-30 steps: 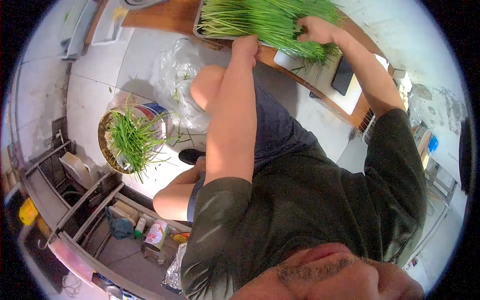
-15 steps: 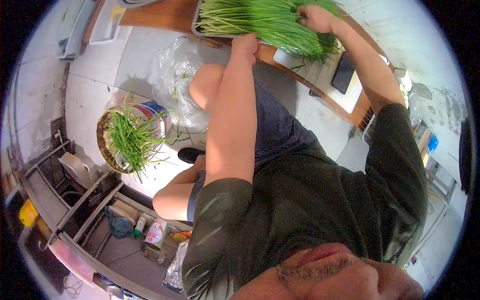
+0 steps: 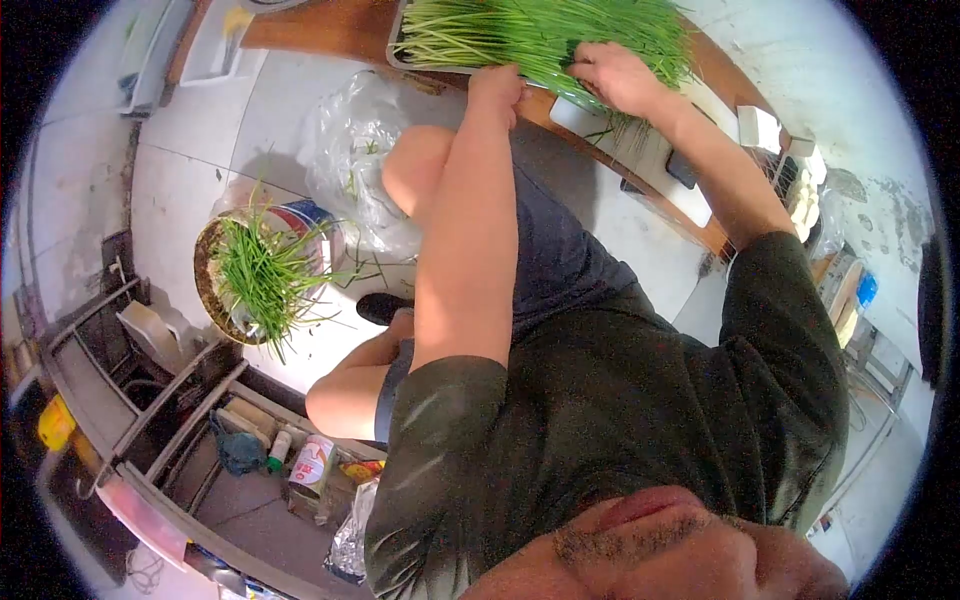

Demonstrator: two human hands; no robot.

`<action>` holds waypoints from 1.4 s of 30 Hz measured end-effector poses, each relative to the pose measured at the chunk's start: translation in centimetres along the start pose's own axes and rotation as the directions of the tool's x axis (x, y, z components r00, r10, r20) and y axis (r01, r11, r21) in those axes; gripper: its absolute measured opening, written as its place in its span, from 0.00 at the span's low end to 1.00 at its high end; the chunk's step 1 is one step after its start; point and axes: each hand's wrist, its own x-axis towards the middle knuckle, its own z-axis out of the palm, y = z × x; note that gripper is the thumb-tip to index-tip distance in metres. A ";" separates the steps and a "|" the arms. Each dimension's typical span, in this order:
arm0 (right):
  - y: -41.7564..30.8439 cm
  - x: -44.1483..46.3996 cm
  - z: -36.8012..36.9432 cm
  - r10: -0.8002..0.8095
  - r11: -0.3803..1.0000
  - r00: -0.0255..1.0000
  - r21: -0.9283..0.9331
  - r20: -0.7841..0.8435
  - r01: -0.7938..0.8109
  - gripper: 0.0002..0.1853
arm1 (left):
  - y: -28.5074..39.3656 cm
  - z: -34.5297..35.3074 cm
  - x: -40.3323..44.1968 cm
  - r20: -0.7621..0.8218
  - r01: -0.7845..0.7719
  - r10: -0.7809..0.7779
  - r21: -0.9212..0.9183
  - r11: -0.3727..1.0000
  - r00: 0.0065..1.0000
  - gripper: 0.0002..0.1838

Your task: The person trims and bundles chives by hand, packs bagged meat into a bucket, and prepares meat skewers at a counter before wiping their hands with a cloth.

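A thick layer of long garlic chives [image 3: 560, 35] fills a metal tray [image 3: 425, 66] on the wooden table, pale stems to the left and green leaves to the right. At the tray's near edge is my left hand [image 3: 495, 92], its fingers curled closed; what they hold is hidden. Further right, my right hand [image 3: 615, 78] reaches into the leaves with bent fingers closed on some chives. A white board [image 3: 690, 200] lies beside the tray, and a dark phone [image 3: 681, 168] on it is partly covered by my right forearm.
On the floor to the left, a bucket [image 3: 203, 275] holds a heap of cut greens [image 3: 265, 275]. A crumpled clear plastic bag [image 3: 350, 165] lies by my knee. At lower left stands a shelf [image 3: 240, 500] with bottles and packets. A white box [image 3: 758, 130] sits at right.
My right hand has moved left and nearer to me across the leaves, and its forearm now covers more of the phone. The white box has come into sight. My left hand has barely shifted.
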 end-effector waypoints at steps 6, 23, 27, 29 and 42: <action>0.7 0.0 -1.0 0.048 0.999 0.997 0.023 0.052 -0.050 0.07 | 0.1 -0.3 -0.3 0.022 -0.033 0.033 -0.006 0.999 0.999 0.09; 4.3 -1.8 -5.0 0.399 0.901 0.809 -0.021 0.432 -0.433 0.13 | -0.1 -1.1 1.6 0.089 0.069 -0.083 0.153 0.986 0.992 0.12; 2.1 1.5 -5.6 0.493 0.862 0.844 0.016 0.211 -0.507 0.21 | 0.6 -0.5 -0.5 0.061 0.017 -0.025 0.130 0.991 0.998 0.12; 0.8 2.5 -4.8 0.305 0.946 0.952 0.108 0.031 -0.307 0.26 | 0.8 -0.3 -0.7 0.066 -0.001 -0.005 0.097 0.995 0.998 0.11; -3.1 8.3 0.8 0.340 0.935 0.939 -0.090 -0.043 -0.343 0.29 | 0.4 -0.5 -0.1 0.077 -0.011 0.011 0.007 1.000 0.997 0.07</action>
